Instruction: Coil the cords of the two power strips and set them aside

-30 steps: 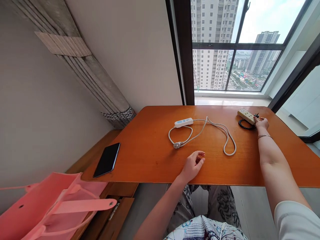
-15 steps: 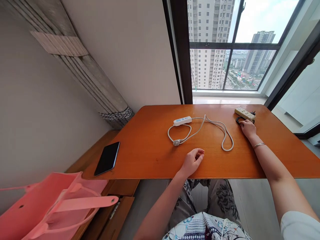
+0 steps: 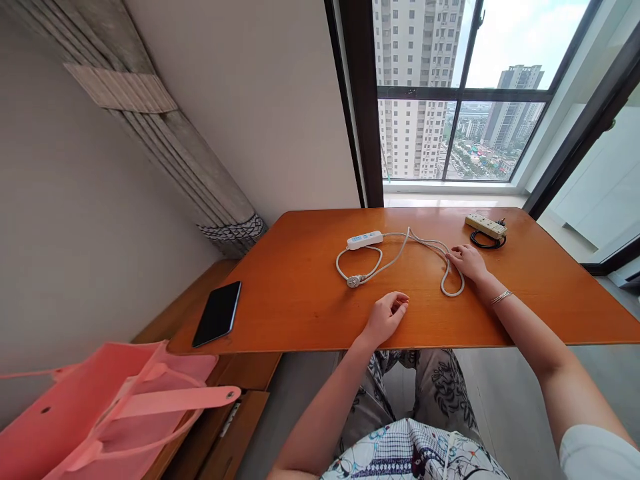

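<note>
A white power strip (image 3: 365,240) lies on the brown table (image 3: 280,293), its white cable looped out to the right and its round plug (image 3: 353,281) in front of it. My right hand (image 3: 467,260) is over the right loop of that cable, fingertips at the cord; whether they touch it is unclear. Its fingers are extended and hold nothing visible. My left hand (image 3: 387,315) rests near the table's front edge with loosely curled fingers and nothing visible in them. At the back right sits a beige power strip (image 3: 485,225) with a coiled black cable (image 3: 487,241) beside it.
A black tablet (image 3: 217,313) lies at the table's left end. Below it on the left is a pink bag (image 3: 125,407) on a wooden surface. A gathered curtain (image 3: 200,160) hangs by the wall, and a window stands behind the table.
My right hand has left the black cable and beige strip and moved left to the white cable. My left hand has stayed in nearly the same place. The camera view has shifted slightly.
</note>
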{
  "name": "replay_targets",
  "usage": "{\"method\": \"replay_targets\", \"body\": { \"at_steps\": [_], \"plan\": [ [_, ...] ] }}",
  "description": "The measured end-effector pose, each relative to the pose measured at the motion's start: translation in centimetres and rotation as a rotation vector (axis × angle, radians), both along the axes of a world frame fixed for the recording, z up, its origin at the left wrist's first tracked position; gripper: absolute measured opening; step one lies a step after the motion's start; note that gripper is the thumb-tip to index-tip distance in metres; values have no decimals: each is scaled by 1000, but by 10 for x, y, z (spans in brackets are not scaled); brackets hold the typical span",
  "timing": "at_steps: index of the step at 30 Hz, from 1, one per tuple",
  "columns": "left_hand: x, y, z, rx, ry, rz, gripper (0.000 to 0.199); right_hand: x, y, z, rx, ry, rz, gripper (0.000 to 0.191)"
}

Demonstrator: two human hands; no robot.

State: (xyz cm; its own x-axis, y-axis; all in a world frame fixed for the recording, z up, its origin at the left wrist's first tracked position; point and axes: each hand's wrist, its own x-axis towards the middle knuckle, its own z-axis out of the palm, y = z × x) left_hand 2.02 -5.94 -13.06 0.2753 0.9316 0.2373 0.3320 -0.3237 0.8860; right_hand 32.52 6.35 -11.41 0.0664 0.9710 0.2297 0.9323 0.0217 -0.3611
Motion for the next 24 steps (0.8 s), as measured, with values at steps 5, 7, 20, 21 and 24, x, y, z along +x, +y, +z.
{"method": "replay_targets", "body": {
  "at_steps": [5, 7, 20, 21, 24],
  "plan": [
    [1, 0, 0, -21, -55, 16, 18, -20, -3, -4, -62, 147, 21, 52],
    [0, 1, -2, -51, -116, 39, 20, -21, -4, -2, -56, 190, 32, 37],
    [-66, 123, 43, 170, 106, 508, 25, -6, -87, 37, 490, 537, 194, 29],
    [-73, 138, 45, 140, 242, 519, 29, -4, -95, 40, 499, 531, 202, 30],
    [-86, 171, 45, 56, 457, 476, 41, 2, -114, 48, 487, 523, 239, 31]
  ]
}}
